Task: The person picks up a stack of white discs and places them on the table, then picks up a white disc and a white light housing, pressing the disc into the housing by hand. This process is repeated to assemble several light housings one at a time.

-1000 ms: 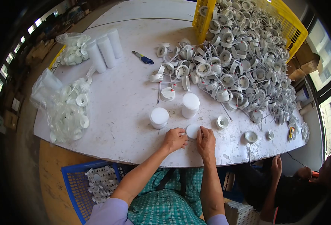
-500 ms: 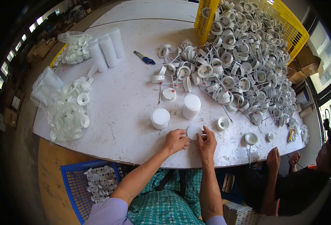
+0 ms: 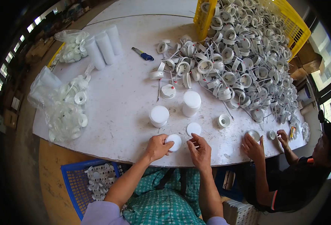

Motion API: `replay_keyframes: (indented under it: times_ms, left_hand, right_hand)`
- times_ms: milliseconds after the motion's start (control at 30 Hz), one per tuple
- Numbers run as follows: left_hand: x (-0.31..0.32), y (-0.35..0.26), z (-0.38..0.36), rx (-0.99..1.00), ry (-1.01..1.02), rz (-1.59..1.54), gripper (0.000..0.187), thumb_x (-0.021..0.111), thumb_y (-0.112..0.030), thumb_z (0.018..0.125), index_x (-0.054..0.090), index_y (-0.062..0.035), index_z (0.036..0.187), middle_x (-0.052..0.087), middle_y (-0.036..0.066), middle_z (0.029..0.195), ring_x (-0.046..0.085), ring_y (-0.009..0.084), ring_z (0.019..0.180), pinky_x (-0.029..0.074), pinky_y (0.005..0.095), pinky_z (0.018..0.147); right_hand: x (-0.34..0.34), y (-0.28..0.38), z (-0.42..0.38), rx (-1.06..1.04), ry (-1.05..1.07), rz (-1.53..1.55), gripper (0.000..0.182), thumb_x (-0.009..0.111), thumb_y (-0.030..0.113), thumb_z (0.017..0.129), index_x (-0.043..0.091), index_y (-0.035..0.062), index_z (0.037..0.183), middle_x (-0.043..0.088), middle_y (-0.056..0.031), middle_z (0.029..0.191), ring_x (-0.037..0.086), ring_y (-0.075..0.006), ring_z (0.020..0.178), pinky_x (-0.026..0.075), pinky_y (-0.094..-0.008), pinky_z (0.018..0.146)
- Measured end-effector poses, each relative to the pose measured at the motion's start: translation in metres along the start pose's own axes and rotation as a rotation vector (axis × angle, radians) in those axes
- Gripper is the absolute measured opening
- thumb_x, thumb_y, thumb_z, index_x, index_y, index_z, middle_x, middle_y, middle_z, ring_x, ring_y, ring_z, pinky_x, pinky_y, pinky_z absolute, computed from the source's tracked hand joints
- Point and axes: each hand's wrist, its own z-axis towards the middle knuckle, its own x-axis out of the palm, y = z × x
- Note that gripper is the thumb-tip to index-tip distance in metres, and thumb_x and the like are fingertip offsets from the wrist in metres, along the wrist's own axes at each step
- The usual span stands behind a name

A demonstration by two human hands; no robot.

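Note:
My left hand (image 3: 158,147) pinches a round white disc (image 3: 174,143) by its left edge, just above the near part of the table. My right hand (image 3: 200,153) is to the right of it, fingers loosely curled and apart, with nothing visible in them. Another white disc (image 3: 194,129) lies flat on the table, a little beyond my right fingertips. Farther off stand two stacks of white discs, a shorter left stack (image 3: 159,116) and a taller right stack (image 3: 191,103).
Wired white round fittings (image 3: 244,63) spill from a yellow crate (image 3: 300,32). A blue utility knife (image 3: 146,56), bagged white parts (image 3: 69,108) and white rolls (image 3: 104,47) lie left. A co-worker's hand (image 3: 254,149) works at right. A blue basket (image 3: 73,187) stands below.
My left hand has moved left and toward me with a white disc. My right hand has dropped back slightly from the disc on the table. The co-worker's hands have moved onto the table.

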Motion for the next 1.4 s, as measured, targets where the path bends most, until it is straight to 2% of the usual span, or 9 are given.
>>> replay_keyframes:
  times_ms: [100, 200, 267, 633, 733, 800, 900, 1067, 1400]
  left_hand:
    - [-0.008, -0.008, 0.003, -0.056, -0.035, 0.157, 0.024, 0.064, -0.015, 0.083, 0.063, 0.0058, 0.096, 0.069, 0.014, 0.077, 0.067, 0.0159, 0.062, 0.053, 0.0284, 0.053]
    - [-0.010, -0.012, 0.005, -0.040, -0.019, 0.336, 0.026, 0.064, -0.018, 0.083, 0.064, 0.0041, 0.098, 0.069, 0.014, 0.077, 0.067, 0.0168, 0.062, 0.053, 0.0303, 0.058]
    - [-0.009, -0.004, 0.009, 0.087, -0.009, 0.371, 0.028, 0.065, -0.020, 0.082, 0.064, 0.0028, 0.099, 0.069, 0.013, 0.077, 0.066, 0.0166, 0.063, 0.053, 0.0313, 0.062]
    - [-0.004, 0.002, 0.016, 0.010, 0.089, -0.065, 0.024, 0.060, -0.011, 0.089, 0.060, 0.0064, 0.106, 0.069, 0.010, 0.083, 0.064, 0.0110, 0.065, 0.052, 0.0239, 0.054]
    - [-0.002, -0.001, 0.014, 0.025, 0.093, -0.145, 0.023, 0.062, -0.012, 0.088, 0.061, 0.0053, 0.104, 0.068, 0.009, 0.081, 0.062, 0.0095, 0.062, 0.050, 0.0228, 0.052]
    - [-0.001, -0.009, 0.007, 0.027, 0.084, -0.170, 0.023, 0.064, -0.012, 0.087, 0.062, 0.0046, 0.103, 0.068, 0.008, 0.080, 0.061, 0.0087, 0.061, 0.049, 0.0220, 0.050]
    - [0.006, -0.018, 0.001, 0.019, 0.103, -0.116, 0.024, 0.068, -0.013, 0.085, 0.062, 0.0042, 0.101, 0.067, 0.007, 0.078, 0.059, 0.0076, 0.060, 0.047, 0.0209, 0.050]
    - [0.012, -0.005, -0.001, 0.090, 0.142, -0.344, 0.024, 0.069, -0.013, 0.085, 0.063, 0.0045, 0.101, 0.067, 0.007, 0.078, 0.058, 0.0072, 0.059, 0.047, 0.0209, 0.050]
    - [0.003, 0.002, -0.007, 0.084, 0.097, -0.131, 0.024, 0.057, -0.013, 0.090, 0.063, 0.0059, 0.104, 0.068, 0.009, 0.081, 0.057, 0.0083, 0.059, 0.049, 0.0236, 0.052]
  right_hand:
    - [-0.013, 0.000, 0.023, -0.091, -0.106, -0.495, 0.042, 0.072, 0.014, 0.080, 0.059, -0.0016, 0.117, 0.061, -0.0152, 0.099, 0.060, -0.0230, 0.085, 0.051, -0.0325, 0.073]
    - [-0.015, -0.003, 0.037, -0.107, -0.093, -0.681, 0.051, 0.076, 0.025, 0.074, 0.059, 0.0015, 0.116, 0.057, -0.0161, 0.108, 0.054, -0.0298, 0.100, 0.047, -0.0387, 0.084]
    - [-0.013, -0.002, 0.041, -0.064, -0.052, -0.702, 0.055, 0.078, 0.027, 0.071, 0.060, 0.0011, 0.117, 0.056, -0.0160, 0.110, 0.052, -0.0300, 0.103, 0.045, -0.0380, 0.087]
    - [-0.011, -0.001, 0.042, -0.084, 0.032, -0.747, 0.058, 0.081, 0.026, 0.066, 0.061, 0.0006, 0.114, 0.055, -0.0172, 0.112, 0.050, -0.0316, 0.106, 0.043, -0.0379, 0.090]
    - [-0.011, 0.007, 0.031, -0.199, -0.093, -0.680, 0.053, 0.080, 0.023, 0.071, 0.061, -0.0001, 0.114, 0.059, -0.0129, 0.102, 0.056, -0.0243, 0.094, 0.047, -0.0336, 0.082]
    - [-0.011, 0.004, 0.019, 0.185, 0.060, 0.042, 0.037, 0.076, 0.019, 0.079, 0.061, -0.0001, 0.106, 0.061, -0.0056, 0.086, 0.056, -0.0132, 0.077, 0.047, -0.0260, 0.070]
    - [0.005, -0.005, 0.008, 0.245, 0.104, 0.450, 0.022, 0.072, 0.017, 0.084, 0.060, 0.0003, 0.094, 0.057, 0.0014, 0.071, 0.048, -0.0049, 0.063, 0.041, -0.0187, 0.058]
    - [0.001, -0.008, 0.002, 0.363, 0.014, 0.547, 0.017, 0.068, 0.017, 0.087, 0.059, 0.0027, 0.087, 0.060, -0.0001, 0.073, 0.052, -0.0066, 0.059, 0.042, -0.0200, 0.053]
    - [-0.014, -0.021, 0.029, 0.261, -0.148, 0.404, 0.025, 0.057, 0.013, 0.093, 0.061, -0.0064, 0.109, 0.066, -0.0084, 0.082, 0.061, -0.0119, 0.065, 0.052, -0.0236, 0.058]
